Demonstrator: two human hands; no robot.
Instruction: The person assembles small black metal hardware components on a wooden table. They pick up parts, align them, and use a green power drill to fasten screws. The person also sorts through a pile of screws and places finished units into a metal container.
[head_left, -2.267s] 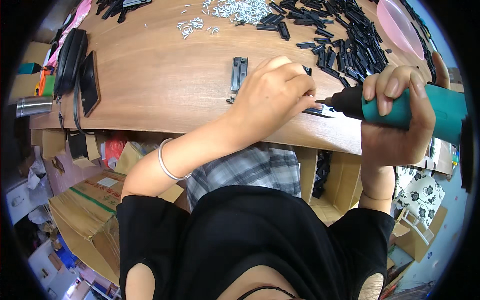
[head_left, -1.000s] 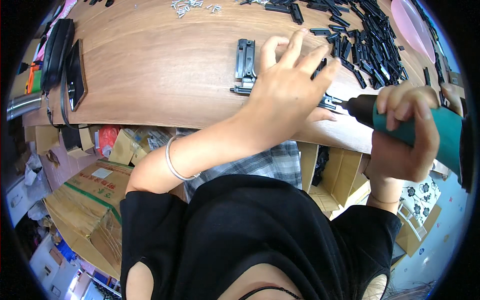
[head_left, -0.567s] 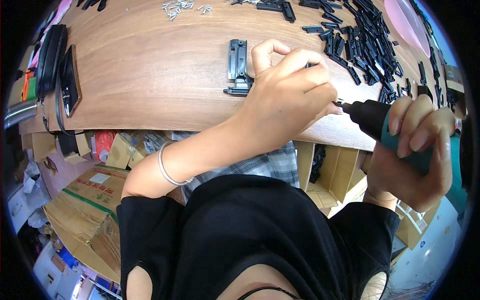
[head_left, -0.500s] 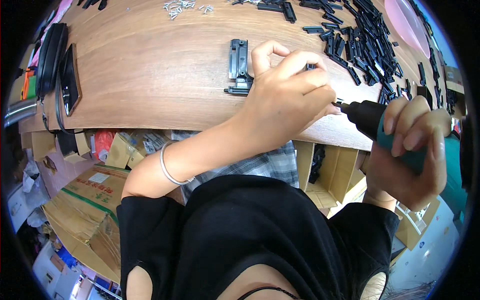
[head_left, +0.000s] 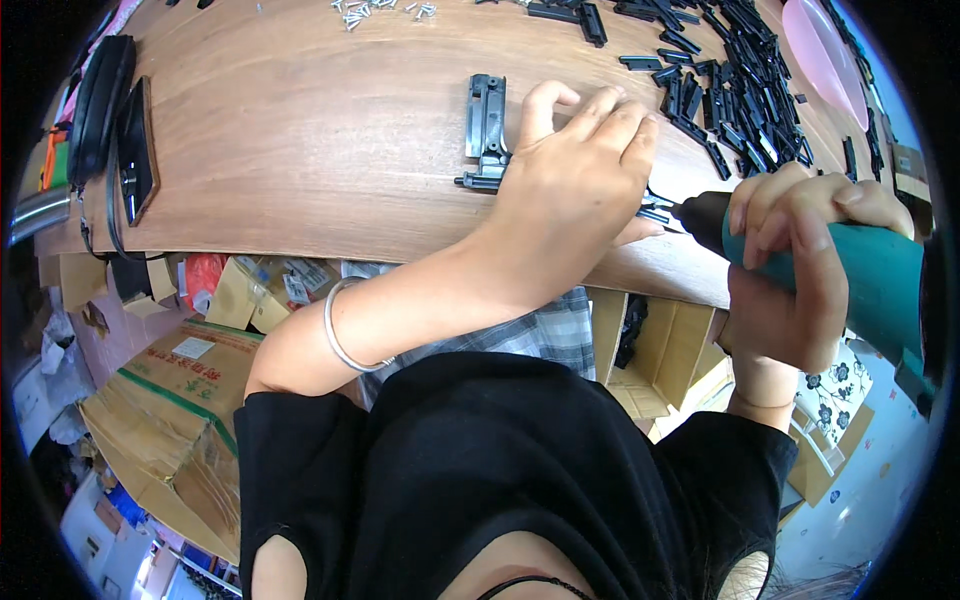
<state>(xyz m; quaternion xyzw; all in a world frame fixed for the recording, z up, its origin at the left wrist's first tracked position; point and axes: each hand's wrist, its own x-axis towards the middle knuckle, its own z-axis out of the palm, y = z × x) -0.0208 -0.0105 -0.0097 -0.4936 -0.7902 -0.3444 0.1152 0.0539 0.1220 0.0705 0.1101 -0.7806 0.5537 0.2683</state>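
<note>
My left hand (head_left: 580, 195) lies over a black plastic part (head_left: 488, 120) on the table, its fingers curled down over it. One end of this part sticks out to the left of the hand. By the thumb a small dark piece (head_left: 655, 208) shows; whether it belongs to the same part is hidden under my palm. My right hand (head_left: 790, 255) grips a teal and black electric screwdriver (head_left: 870, 270), held level and pointing left. The tip of the screwdriver reaches the dark piece beside my left thumb; whether it sits in a screw cannot be made out.
Loose silver screws (head_left: 365, 12) lie at the far edge. A large heap of black plastic parts (head_left: 745, 100) spreads at the far right beside a pink bowl (head_left: 825, 60). A phone (head_left: 140, 150) and black pouch (head_left: 103, 110) are at left. Cardboard boxes (head_left: 165, 400) stand below the table.
The screwdriver has shifted a little left and now lies more level. My left fingers have straightened somewhat and flattened over the part, and the dark piece by the thumb shows more.
</note>
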